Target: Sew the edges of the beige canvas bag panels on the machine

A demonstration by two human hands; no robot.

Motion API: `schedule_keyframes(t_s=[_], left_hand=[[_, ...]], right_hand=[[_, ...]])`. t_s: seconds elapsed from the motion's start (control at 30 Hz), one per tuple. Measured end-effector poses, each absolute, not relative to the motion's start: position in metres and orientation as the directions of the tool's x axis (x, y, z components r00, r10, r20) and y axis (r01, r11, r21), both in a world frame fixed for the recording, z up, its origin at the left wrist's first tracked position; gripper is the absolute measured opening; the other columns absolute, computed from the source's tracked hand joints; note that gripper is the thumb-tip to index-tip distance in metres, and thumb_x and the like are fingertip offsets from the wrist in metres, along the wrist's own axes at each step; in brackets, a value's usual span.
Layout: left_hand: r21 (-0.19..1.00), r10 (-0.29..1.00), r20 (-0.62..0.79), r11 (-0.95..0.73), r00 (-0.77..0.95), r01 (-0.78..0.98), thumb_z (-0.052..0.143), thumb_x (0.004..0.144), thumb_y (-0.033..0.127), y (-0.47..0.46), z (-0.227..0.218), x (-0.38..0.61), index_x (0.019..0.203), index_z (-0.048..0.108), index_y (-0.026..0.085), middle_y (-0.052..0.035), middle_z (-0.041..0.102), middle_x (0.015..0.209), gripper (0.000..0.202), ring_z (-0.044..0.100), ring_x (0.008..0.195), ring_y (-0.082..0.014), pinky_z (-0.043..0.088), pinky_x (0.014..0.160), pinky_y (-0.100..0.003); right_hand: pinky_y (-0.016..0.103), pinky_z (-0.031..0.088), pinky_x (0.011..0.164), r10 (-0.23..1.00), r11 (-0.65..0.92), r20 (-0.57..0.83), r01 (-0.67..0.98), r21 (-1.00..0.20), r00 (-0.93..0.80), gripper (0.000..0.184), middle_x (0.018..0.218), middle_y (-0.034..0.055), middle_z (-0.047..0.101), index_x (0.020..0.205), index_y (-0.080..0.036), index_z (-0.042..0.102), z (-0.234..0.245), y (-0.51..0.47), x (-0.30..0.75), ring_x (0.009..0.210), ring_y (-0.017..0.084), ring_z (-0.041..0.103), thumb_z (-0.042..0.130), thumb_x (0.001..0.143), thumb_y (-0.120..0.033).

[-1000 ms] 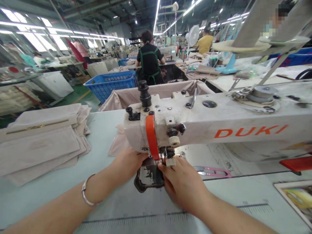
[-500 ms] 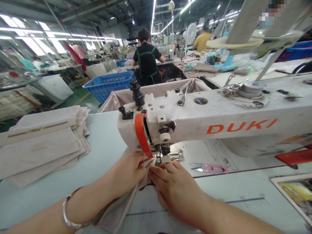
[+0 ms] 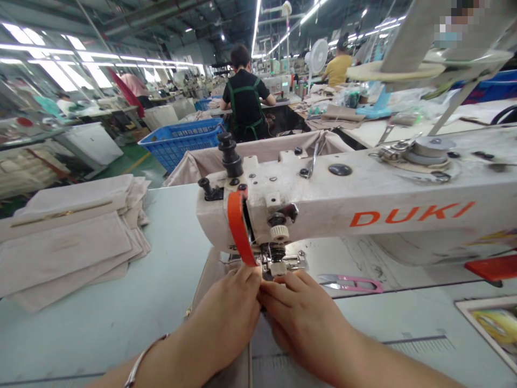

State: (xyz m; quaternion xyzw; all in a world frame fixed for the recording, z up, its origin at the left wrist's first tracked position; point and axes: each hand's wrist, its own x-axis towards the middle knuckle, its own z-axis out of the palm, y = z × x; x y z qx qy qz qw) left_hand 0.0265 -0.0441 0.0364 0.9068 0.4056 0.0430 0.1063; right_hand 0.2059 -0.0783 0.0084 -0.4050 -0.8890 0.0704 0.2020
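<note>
Both hands meet at the needle area of the white sewing machine (image 3: 363, 199). Left hand (image 3: 230, 318) and right hand (image 3: 301, 318) sit side by side, fingertips touching. Each hand's grip is pinched together on the beige fabric piece (image 3: 210, 280) right under the presser foot (image 3: 278, 264); exact hold partly hidden by the fingers. Fabric lies flat on the desk (image 3: 133, 302), long axis running from the needle back toward the person, near end passing under the left wrist, far end pointing under the machine head. Silver bracelet (image 3: 139, 361) on left wrist. Pink thread snips (image 3: 351, 283) just right of the right hand, on the desk. Stack of beige fabric pieces (image 3: 68, 242) well left of the left hand. Blue basket (image 3: 181, 140) and a seated person (image 3: 246, 99) far beyond
</note>
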Motion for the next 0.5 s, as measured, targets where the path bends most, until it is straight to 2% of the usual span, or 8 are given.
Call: schedule_keyframes(t_s=[0.17,0.3,0.37,0.43,0.5], left_hand=[[0.157,0.749,0.006,-0.655,0.662,0.739,0.047,0.081,0.002,-0.044,0.035,0.031,0.103,0.065,0.015,-0.0134,0.069,0.107,0.031,0.065,0.102,-0.0291,0.053,0.092,-0.043],[0.244,0.768,0.034,-0.627,0.639,0.740,0.043,0.094,0.011,-0.037,0.042,0.020,0.100,0.066,0.017,-0.0102,0.070,0.100,0.024,0.066,0.096,-0.0274,0.053,0.089,-0.044],[0.259,0.797,0.087,-0.597,0.597,0.759,0.042,0.100,0.019,-0.028,0.046,0.006,0.101,0.067,0.019,-0.0098,0.069,0.106,0.025,0.064,0.102,-0.0292,0.051,0.092,-0.047],[0.185,0.822,0.166,-0.569,0.545,0.801,0.046,0.099,0.022,-0.016,0.047,-0.010,0.108,0.067,0.020,-0.0119,0.067,0.118,0.023,0.058,0.114,-0.0337,0.047,0.098,-0.054],[0.134,0.832,0.217,-0.543,0.510,0.829,0.055,0.095,0.023,-0.002,0.043,-0.023,0.109,0.068,0.019,-0.0130,0.065,0.122,0.020,0.056,0.117,-0.0353,0.045,0.099,-0.056]], right_hand=[[0.042,0.041,0.082,0.758,0.651,0.289,0.707,-0.277,-0.585,0.015,0.125,0.0032,0.066,0.106,-0.018,0.065,0.008,-0.077,0.205,0.097,0.025,0.055,0.065,0.091,-0.020],[0.043,0.041,0.086,0.776,0.630,0.273,0.720,-0.290,-0.569,0.020,0.134,0.0039,0.062,0.109,-0.019,0.064,0.006,-0.076,0.206,0.103,0.026,0.054,0.065,0.090,-0.018],[0.043,0.042,0.087,0.777,0.629,0.274,0.720,-0.292,-0.568,0.022,0.135,0.0035,0.061,0.112,-0.019,0.064,0.005,-0.076,0.206,0.103,0.026,0.054,0.064,0.090,-0.019],[0.043,0.042,0.088,0.782,0.623,0.264,0.720,-0.306,-0.565,0.021,0.136,0.0027,0.061,0.111,-0.020,0.065,0.004,-0.076,0.207,0.105,0.027,0.054,0.063,0.090,-0.019],[0.043,0.042,0.090,0.790,0.613,0.252,0.717,-0.331,-0.559,0.022,0.134,0.0028,0.062,0.111,-0.020,0.065,0.005,-0.076,0.207,0.108,0.027,0.054,0.062,0.089,-0.018]])
